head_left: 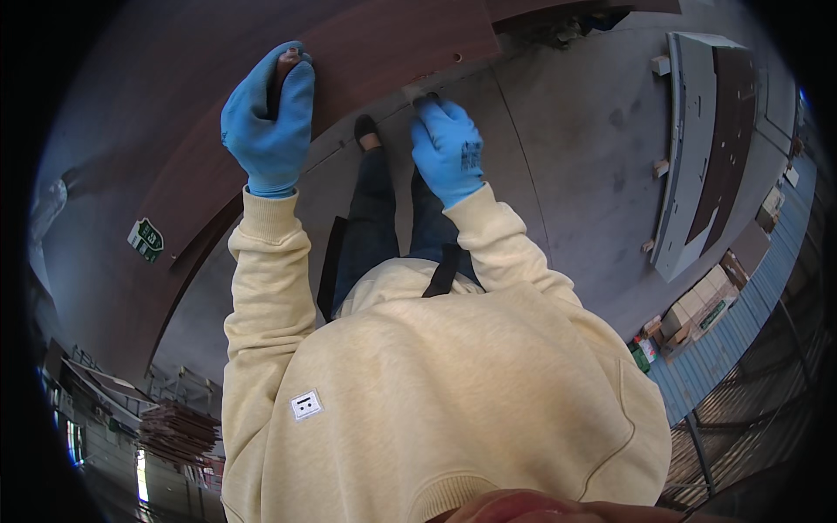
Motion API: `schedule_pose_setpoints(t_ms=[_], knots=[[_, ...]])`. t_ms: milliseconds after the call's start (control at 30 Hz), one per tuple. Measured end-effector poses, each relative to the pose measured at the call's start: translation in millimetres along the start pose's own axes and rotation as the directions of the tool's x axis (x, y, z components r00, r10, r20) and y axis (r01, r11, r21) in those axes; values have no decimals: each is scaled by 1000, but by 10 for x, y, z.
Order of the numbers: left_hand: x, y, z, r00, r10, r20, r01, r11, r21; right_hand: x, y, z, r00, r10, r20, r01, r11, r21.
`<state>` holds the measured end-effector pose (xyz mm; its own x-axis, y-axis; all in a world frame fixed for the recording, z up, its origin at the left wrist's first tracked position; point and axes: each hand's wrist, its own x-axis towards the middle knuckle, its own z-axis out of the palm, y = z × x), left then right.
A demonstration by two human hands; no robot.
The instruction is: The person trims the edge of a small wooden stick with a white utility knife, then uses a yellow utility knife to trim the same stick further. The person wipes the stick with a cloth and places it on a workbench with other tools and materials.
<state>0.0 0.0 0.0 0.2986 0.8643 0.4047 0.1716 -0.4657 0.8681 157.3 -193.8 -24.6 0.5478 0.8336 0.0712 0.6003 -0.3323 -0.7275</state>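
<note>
Both the left hand [268,118] and the right hand [448,152] wore blue knit gloves with a matt, rubbery coating. At upper left, the brown panel [366,52] showed a smooth, satin wood-laminate face. The floor [575,131] was matt grey concrete.

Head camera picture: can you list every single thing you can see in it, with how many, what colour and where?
Wooden board: one, dark brown, large, top left, under both hands.
Handle-like tool: one, brownish, gripped in the left hand.
Small flat piece: one, pale, at the board's edge by the right fingertips.
Floor: grey concrete, centre and right.
Stacked panels: a few, grey and dark brown, on the floor at right.
Boxes: several, tan, lower right.
Board stack: one pile, brownish, lower left.
Left hand: blue glove, cream sleeve.
Right hand: blue glove, cream sleeve.
</note>
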Motion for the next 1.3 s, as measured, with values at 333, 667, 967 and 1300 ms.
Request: schedule_pose_setpoints(t_ms=[333, 667, 967, 1300], knots=[[10, 33, 0, 1000, 4, 17, -4, 1000, 12, -374, 198, -165, 989, 111, 95, -116, 992, 45], [12, -27, -11, 1000, 1, -20, -1, 1000, -1, 127, -292, -384, 981, -117, -158, 138, 982, 131], [22, -4, -16, 1000, 9, -6, -9, 1000, 29, 217, -385, -348, 995, -77, -61, 75, 997, -30], [38, 47, 15, 1000, 21, 0, -21, 999, 30, 271, -531, -428, 995, -90, 43, 95, 989, -110]])
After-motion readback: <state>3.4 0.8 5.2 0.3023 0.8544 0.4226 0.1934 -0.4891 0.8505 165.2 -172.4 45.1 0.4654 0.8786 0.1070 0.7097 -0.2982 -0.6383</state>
